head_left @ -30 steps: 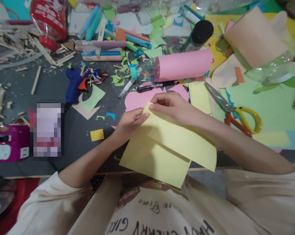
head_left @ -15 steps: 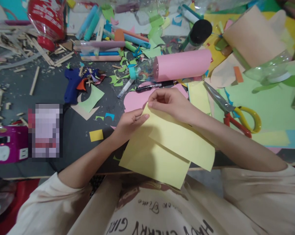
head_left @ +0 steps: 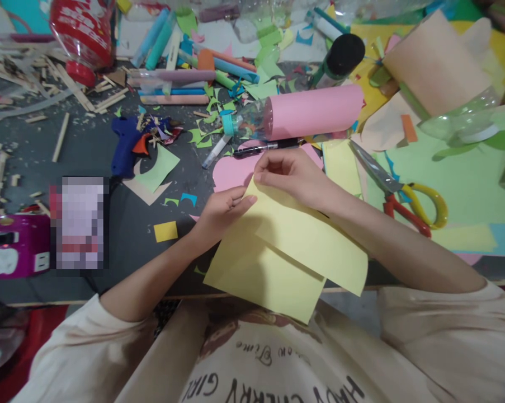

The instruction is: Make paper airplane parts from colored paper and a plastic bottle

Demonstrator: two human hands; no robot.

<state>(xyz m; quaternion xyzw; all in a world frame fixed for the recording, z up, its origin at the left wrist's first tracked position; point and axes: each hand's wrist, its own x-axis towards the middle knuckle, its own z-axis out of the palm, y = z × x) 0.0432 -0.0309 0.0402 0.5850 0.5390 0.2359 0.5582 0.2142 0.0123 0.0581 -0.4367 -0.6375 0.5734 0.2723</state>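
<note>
A sheet of yellow paper (head_left: 273,274), with one flap folded over at an angle, hangs over the table's front edge. My left hand (head_left: 225,210) grips its upper left side, thumb on top and fingers beneath. My right hand (head_left: 292,173) pinches the paper's top corner between thumb and fingertips. The two hands are close together but apart. Just beyond them lie a pink paper piece (head_left: 231,172) and a black pen (head_left: 256,149). A plastic bottle wrapped in pink paper (head_left: 315,112) lies on its side farther back.
Scissors (head_left: 397,190) with red and yellow handles lie open to the right, over green paper (head_left: 470,179). A blue glue gun (head_left: 124,143) rests at left, near a purple box (head_left: 17,246). Markers (head_left: 172,101), paper scraps and wooden sticks (head_left: 61,137) cover the back and left.
</note>
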